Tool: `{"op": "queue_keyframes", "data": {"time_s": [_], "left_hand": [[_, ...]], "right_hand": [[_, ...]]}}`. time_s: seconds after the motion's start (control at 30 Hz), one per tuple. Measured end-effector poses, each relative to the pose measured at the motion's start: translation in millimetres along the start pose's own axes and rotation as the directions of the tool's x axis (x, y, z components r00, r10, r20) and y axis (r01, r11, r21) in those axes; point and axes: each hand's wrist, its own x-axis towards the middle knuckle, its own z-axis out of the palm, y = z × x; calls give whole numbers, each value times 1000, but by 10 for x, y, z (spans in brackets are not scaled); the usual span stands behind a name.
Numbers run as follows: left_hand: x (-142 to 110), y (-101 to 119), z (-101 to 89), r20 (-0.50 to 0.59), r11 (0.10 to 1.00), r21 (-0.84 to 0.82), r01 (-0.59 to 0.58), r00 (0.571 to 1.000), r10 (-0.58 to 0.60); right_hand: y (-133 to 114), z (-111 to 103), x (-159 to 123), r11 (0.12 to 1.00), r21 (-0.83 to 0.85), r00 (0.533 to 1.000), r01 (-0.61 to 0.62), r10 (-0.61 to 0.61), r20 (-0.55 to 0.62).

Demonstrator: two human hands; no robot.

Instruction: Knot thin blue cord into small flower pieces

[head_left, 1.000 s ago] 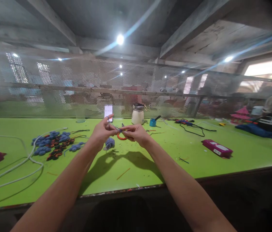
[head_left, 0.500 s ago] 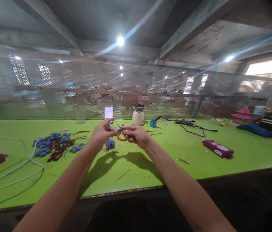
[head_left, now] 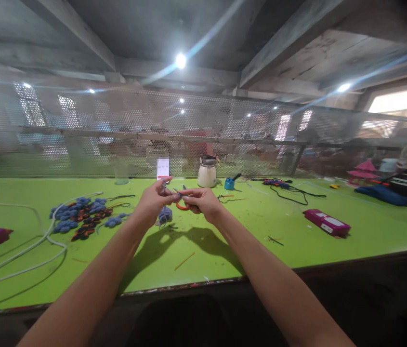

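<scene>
My left hand (head_left: 150, 201) is raised over the table with a strand of blue-purple yarn (head_left: 164, 186) running over its lifted index finger. Its thumb and another finger pinch a small piece of that yarn. Close against it, the fingers of my right hand (head_left: 203, 200) are closed at the same spot; any thin tool in them is too small to make out. Below the left fingers lies a ball of blue-purple yarn (head_left: 165, 215). Scissors with an orange handle (head_left: 182, 206) lie behind the hands, partly hidden by the right fingers.
Blue and dark orange-black crocheted flowers (head_left: 80, 214) are heaped at left beside a white cable (head_left: 49, 236). A phone (head_left: 163, 167), a cream jug (head_left: 207, 174) and a blue pot (head_left: 229, 183) stand at the back. A maroon box (head_left: 327, 222) lies at right.
My hands have shifted only slightly, and the fingertips have come closer together. Less of the small yarn piece and of the orange handle shows now.
</scene>
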Motion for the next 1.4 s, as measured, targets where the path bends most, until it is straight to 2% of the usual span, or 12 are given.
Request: {"op": "queue_keyframes", "data": {"time_s": [0.23, 0.33, 0.57, 0.73, 0.87, 0.93, 1.0, 1.03, 1.1, 1.2, 1.3, 1.4], "left_hand": [[-54, 58, 11, 88, 963, -260, 66, 995, -44], [-54, 61, 4, 97, 962, -264, 67, 994, -43], [-22, 67, -71, 159, 999, 19, 39, 986, -42], [20, -8, -78, 177, 974, 217, -70, 984, 31], [-22, -45, 21, 104, 828, 536, -164, 986, 128], [-60, -58, 78, 49, 725, 660, -198, 974, 222], [-80, -76, 116, -9, 676, 701, -227, 945, 326], [-78, -85, 125, -41, 696, 678, -236, 933, 357], [-53, -97, 122, -109, 821, 521, -233, 936, 335], [2, -74, 86, -112, 982, 121, -143, 981, 157], [15, -3, 50, -41, 993, -106, -57, 998, 53], [-18, 72, 31, 5, 985, -168, -29, 1000, 30]], "right_hand": [[-20, -51, -5, 994, 101, 998, -42, 37, 60], [-21, -69, -2, 996, 89, 997, -32, 25, 77], [-30, -103, -11, 997, -76, 993, 17, -8, 118], [-69, -49, -36, 982, -186, 997, -25, 38, 65], [-1, 14, -16, 979, -170, 993, -111, 102, -59], [62, 51, 4, 986, -84, 983, -142, 131, -126], [115, 86, 19, 987, 43, 975, -153, 158, -158], [132, 101, 24, 983, 109, 974, -149, 165, -153], [138, 119, 24, 967, 223, 982, -120, 149, -117], [96, 111, 8, 955, 292, 995, -58, 80, -64], [48, 76, -9, 960, 281, 999, -9, 17, -27], [24, 40, -17, 967, 255, 1000, 15, -16, 1]]}}
